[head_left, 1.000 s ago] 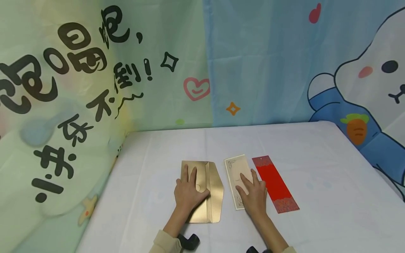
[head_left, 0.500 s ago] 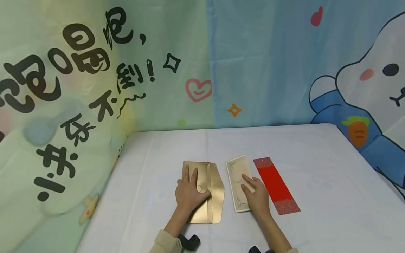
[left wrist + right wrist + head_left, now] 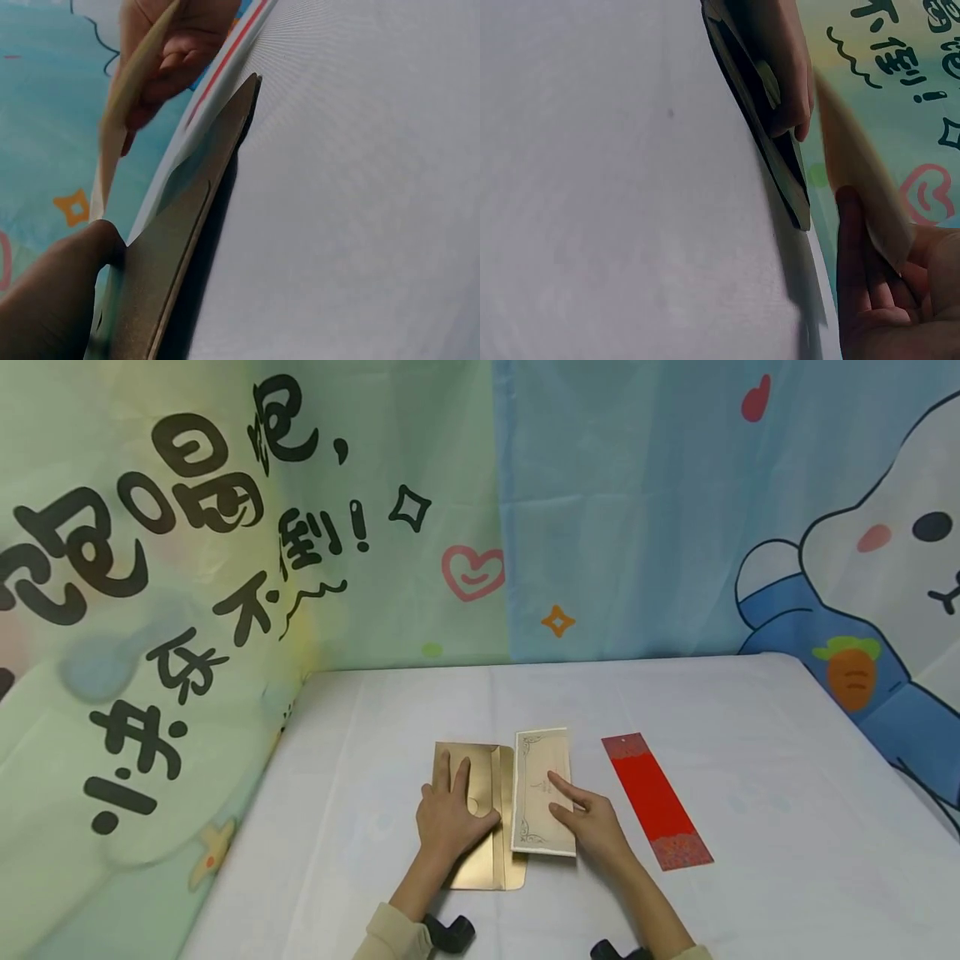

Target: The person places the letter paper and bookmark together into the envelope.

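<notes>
A gold envelope (image 3: 483, 868) lies on the white table with its flap spread out to the right. My left hand (image 3: 447, 822) rests flat on it, fingers spread and thumb near the flap's crease. Between thumb and fingers, my right hand (image 3: 600, 835) pinches a cream card (image 3: 542, 768) with printed corner ornaments. In the head view the card overlaps the right part of the flap. Raised above the table, the card (image 3: 859, 169) shows nearly edge-on in the right wrist view. The left wrist view has the left thumb (image 3: 67, 277) at the envelope (image 3: 176, 247).
To the right of the right hand lies a long red paper strip (image 3: 656, 802) with patterned ends. The white cloth-covered table (image 3: 780, 760) meets a printed fabric backdrop (image 3: 637, 527) behind it. Black wrist mounts (image 3: 450, 935) sit at the wrists.
The right hand has lifted the cream card off the table and moved it left, over the envelope's flap. The left hand stays in place on the envelope.
</notes>
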